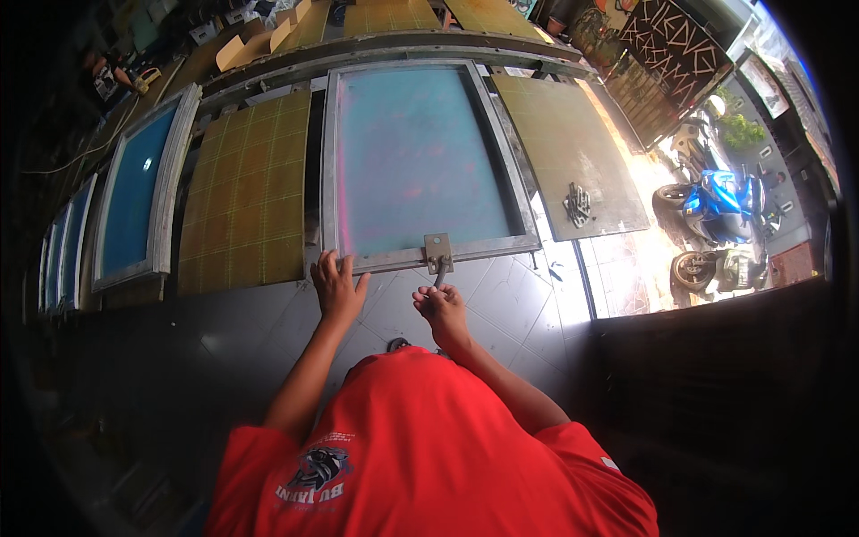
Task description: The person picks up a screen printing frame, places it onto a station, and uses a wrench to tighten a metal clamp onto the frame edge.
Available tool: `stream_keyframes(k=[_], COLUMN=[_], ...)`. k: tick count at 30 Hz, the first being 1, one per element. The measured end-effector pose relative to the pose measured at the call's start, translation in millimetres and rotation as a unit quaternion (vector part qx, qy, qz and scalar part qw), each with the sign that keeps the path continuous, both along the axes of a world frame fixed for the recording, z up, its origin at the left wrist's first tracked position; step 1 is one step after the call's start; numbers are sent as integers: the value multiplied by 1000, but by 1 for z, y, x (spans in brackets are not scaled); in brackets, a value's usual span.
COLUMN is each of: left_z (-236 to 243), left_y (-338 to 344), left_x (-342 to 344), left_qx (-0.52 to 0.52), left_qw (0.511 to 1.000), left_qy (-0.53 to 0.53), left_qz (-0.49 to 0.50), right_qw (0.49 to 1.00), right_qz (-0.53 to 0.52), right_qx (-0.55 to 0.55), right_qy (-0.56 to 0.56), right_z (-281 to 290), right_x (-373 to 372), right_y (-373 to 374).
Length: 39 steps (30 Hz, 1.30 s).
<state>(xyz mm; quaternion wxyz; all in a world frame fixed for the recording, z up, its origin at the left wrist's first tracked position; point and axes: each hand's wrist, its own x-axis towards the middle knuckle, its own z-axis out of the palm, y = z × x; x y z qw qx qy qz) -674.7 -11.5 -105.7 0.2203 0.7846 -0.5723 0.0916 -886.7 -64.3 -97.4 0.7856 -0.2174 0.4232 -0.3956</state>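
Observation:
A silkscreen frame (pixel 403 263) with a grey metal border and pale blue mesh (pixel 416 152) lies before me, pink stains along the mesh's left side. My left hand (pixel 337 285) rests at its near left corner, fingers apart and touching the border. On the near edge, right of the middle, sits a metal bracket (pixel 437 248) with a hole. A short grey rod (pixel 441 271) comes down from it toward me. My right hand (pixel 441 311) is closed at the rod's lower end, fingertips pinched together; the exact grip is partly hidden.
Yellowish gridded boards (pixel 246 188) flank the frame, with another blue screen (pixel 139 197) farther left. Small metal parts (pixel 577 204) are heaped on the right board (pixel 573 134). Behind are a rail (pixel 376 55) and an open cardboard box (pixel 255 45). Motorbikes (pixel 720 206) stand outside at right.

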Motion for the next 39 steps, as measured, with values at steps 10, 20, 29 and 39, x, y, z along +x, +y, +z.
stream_keyframes(k=[10,20,29,39], left_z=[5,-2,-3,-1], left_y=[2,1,0,4], left_x=[-2,1,-1,-2], left_qx=[26,19,44,48], left_qw=[999,999,998,998], left_qy=[-32,-31,-35,-10], left_qz=[7,2,21,29], right_qw=[998,825,845,960], right_qz=[45,408,251,260], right_qx=[10,-189,-247,-42], right_qy=[-40,342,402,92], right_z=[-5,44,73,24], right_x=[-1,-80,-84,-23], right_y=[-6,-97,-90,-8])
